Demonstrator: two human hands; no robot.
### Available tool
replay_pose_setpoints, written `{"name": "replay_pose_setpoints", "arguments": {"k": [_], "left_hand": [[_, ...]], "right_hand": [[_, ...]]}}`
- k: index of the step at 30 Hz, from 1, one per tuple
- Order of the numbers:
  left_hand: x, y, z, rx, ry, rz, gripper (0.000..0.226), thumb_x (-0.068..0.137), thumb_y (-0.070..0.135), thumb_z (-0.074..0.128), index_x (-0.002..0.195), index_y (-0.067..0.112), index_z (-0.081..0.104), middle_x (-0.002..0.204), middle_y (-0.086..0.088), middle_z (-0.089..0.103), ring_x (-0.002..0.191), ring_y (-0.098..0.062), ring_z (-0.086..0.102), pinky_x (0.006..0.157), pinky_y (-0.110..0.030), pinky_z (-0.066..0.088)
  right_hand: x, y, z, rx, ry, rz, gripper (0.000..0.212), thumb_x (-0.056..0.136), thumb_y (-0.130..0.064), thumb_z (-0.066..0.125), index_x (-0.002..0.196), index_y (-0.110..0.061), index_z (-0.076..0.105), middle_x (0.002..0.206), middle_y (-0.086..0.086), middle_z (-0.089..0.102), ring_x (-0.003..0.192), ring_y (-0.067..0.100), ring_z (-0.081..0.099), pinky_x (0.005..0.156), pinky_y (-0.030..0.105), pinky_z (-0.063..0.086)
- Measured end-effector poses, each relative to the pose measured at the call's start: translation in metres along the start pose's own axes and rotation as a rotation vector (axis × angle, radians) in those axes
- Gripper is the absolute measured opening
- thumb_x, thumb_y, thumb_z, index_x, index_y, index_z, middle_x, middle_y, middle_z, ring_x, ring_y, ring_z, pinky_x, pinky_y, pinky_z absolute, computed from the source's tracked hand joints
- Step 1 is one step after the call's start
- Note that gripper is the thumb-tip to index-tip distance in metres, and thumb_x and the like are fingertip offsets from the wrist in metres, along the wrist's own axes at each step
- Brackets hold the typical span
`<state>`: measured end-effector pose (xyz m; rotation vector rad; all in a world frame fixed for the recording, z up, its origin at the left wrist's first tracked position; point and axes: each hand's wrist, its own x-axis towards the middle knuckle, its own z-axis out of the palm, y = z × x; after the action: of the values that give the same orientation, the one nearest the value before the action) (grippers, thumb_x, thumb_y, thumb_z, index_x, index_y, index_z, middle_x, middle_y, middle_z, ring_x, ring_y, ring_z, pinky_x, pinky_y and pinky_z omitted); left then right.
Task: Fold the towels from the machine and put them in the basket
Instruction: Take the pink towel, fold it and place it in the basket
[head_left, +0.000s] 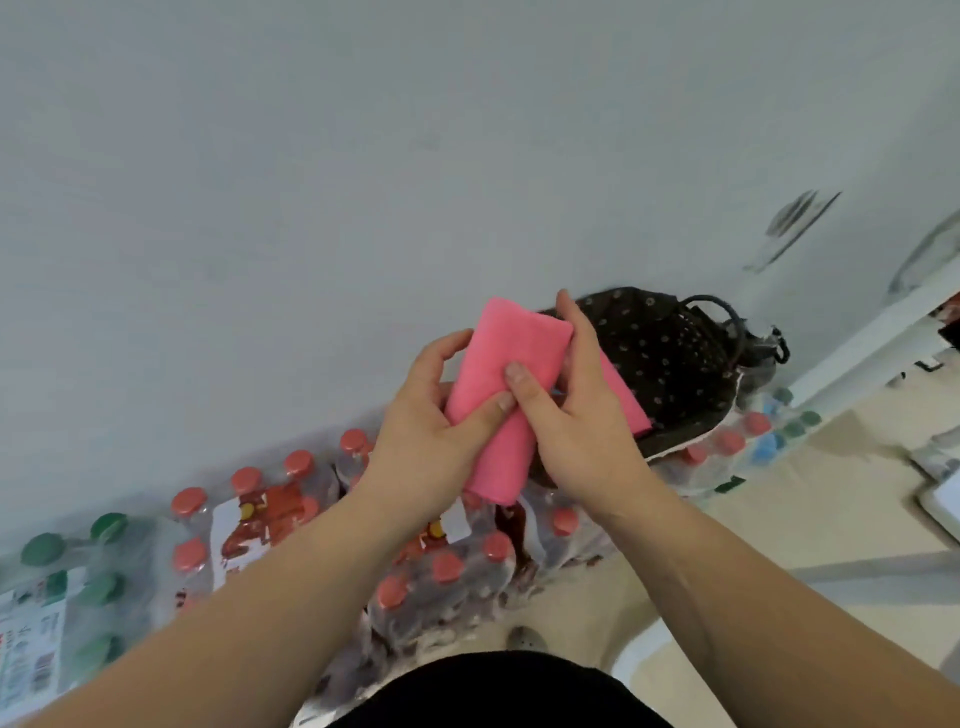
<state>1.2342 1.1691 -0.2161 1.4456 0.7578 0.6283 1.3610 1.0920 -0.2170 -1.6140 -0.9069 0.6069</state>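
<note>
- You have the pink terry towel (498, 374), folded into a narrow oblong, held in mid-air between both hands, above the shrink-wrapped packs of red-capped bottles (447, 571)
- Your left hand (421, 431) cups the towel's left edge with the thumb pressed flat on the front face
- Your right hand (576, 415) wraps the right edge, thumb on the same face and fingers behind, so both hands are close together and gripping the towel with the thumbs almost touching
- From its shape, the fold looks nearly finished: square the edges with your thumbs, press the crease firm, and pinch the layers so they do not spring open
- The dark brown polka-dot fabric basket (670, 358) sits just behind and to the right of your right hand, on the bottle packs against the pale wall (311, 182)
- A strip of pink shows past your right hand, over the basket; it could be a loose tail of this towel or another one already inside, and I cannot tell which
- The carry should be short: move the towel right and forward, lower it flat, and let go with both hands together
</note>
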Motion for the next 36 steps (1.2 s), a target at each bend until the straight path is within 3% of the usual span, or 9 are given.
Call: {"name": "replay_pose_setpoints", "arguments": {"k": [3, 7, 12, 15, 19, 24, 27, 29, 36], "left_hand": [[0.015, 0.003, 0.045, 0.004, 0.031, -0.005, 0.049, 0.083, 0.042, 0.073, 0.126, 0.036, 0.051, 0.108, -0.002, 0.074, 0.090, -0.017, 0.075, 0.075, -0.042, 0.063], [0.036, 0.001, 0.083, 0.155, 0.044, -0.008, 0.048, 0.084, 0.042, 0.075, 0.125, 0.039, 0.050, 0.110, 0.008, 0.071, 0.094, -0.008, 0.073, 0.080, -0.041, 0.062], [0.059, 0.001, 0.124, 0.176, 0.066, -0.001, 0.051, 0.090, 0.026, 0.073, 0.131, 0.039, 0.047, 0.117, 0.011, 0.067, 0.099, -0.003, 0.069, 0.083, -0.030, 0.060], [0.068, 0.000, 0.147, 0.159, 0.116, -0.010, 0.058, 0.090, 0.032, 0.072, 0.139, 0.039, 0.042, 0.115, 0.009, 0.067, 0.097, -0.006, 0.070, 0.077, -0.028, 0.061], [0.089, -0.010, 0.160, 0.412, 0.007, -0.074, 0.063, 0.093, 0.037, 0.067, 0.146, 0.033, 0.034, 0.118, 0.009, 0.061, 0.097, -0.004, 0.063, 0.073, -0.010, 0.050], [0.115, -0.033, 0.154, 1.230, -0.388, 0.136, 0.056, 0.093, 0.044, 0.058, 0.145, 0.027, 0.045, 0.149, 0.000, 0.041, 0.134, -0.025, 0.043, 0.109, -0.043, 0.039], [0.125, -0.040, 0.159, 1.520, -0.588, 0.164, 0.058, 0.097, 0.046, 0.048, 0.153, 0.034, 0.034, 0.166, 0.002, 0.013, 0.151, -0.024, 0.018, 0.119, -0.056, 0.021], [0.129, -0.045, 0.158, 1.606, -0.658, 0.116, 0.058, 0.100, 0.047, 0.042, 0.155, 0.037, 0.027, 0.168, 0.003, 0.005, 0.153, -0.023, 0.013, 0.119, -0.060, 0.015], [0.127, -0.054, 0.144, 1.589, -0.706, -0.003, 0.057, 0.102, 0.046, 0.037, 0.156, 0.041, 0.020, 0.168, 0.004, 0.002, 0.153, -0.023, 0.012, 0.120, -0.061, 0.014]], "right_hand": [[0.016, 0.006, -0.044, 0.010, 0.027, 0.018, 0.074, 0.095, -0.036, 0.064, 0.152, -0.045, 0.018, 0.129, -0.014, 0.056, 0.097, -0.008, 0.063, 0.078, 0.012, 0.052], [0.037, 0.019, -0.093, -0.073, 0.036, 0.031, 0.070, 0.090, -0.038, 0.070, 0.147, -0.047, 0.029, 0.106, -0.007, 0.064, 0.083, 0.007, 0.067, 0.077, 0.026, 0.055], [0.064, 0.048, -0.134, 0.101, 0.036, 0.178, 0.065, 0.081, -0.049, 0.074, 0.136, -0.050, 0.040, 0.109, -0.003, 0.067, 0.098, 0.012, 0.069, 0.089, 0.045, 0.057], [0.064, 0.061, -0.147, 0.216, -0.043, 0.252, 0.057, 0.087, -0.036, 0.072, 0.133, -0.051, 0.042, 0.111, 0.001, 0.068, 0.100, 0.016, 0.070, 0.086, 0.048, 0.059], [0.085, 0.073, -0.173, -0.079, 0.099, 0.094, 0.040, 0.086, -0.025, 0.071, 0.113, -0.042, 0.047, 0.112, -0.004, 0.062, 0.099, 0.016, 0.065, 0.081, 0.039, 0.056], [0.121, 0.089, -0.198, -0.665, -0.098, -0.029, 0.019, 0.094, -0.016, 0.056, 0.096, -0.033, 0.065, 0.112, -0.003, 0.047, 0.095, 0.016, 0.051, 0.086, 0.032, 0.042], [0.132, 0.103, -0.188, -0.866, -0.280, -0.013, 0.029, 0.095, -0.010, 0.048, 0.102, -0.029, 0.069, 0.126, 0.003, 0.047, 0.121, 0.026, 0.054, 0.099, 0.038, 0.045], [0.134, 0.112, -0.179, -0.911, -0.365, 0.030, 0.032, 0.095, -0.006, 0.046, 0.109, -0.025, 0.069, 0.129, 0.008, 0.046, 0.125, 0.029, 0.054, 0.103, 0.042, 0.046], [0.132, 0.128, -0.166, -0.684, -0.338, 0.228, 0.032, 0.095, -0.004, 0.045, 0.113, -0.021, 0.065, 0.124, 0.009, 0.047, 0.093, 0.022, 0.053, 0.084, 0.026, 0.039]]}}
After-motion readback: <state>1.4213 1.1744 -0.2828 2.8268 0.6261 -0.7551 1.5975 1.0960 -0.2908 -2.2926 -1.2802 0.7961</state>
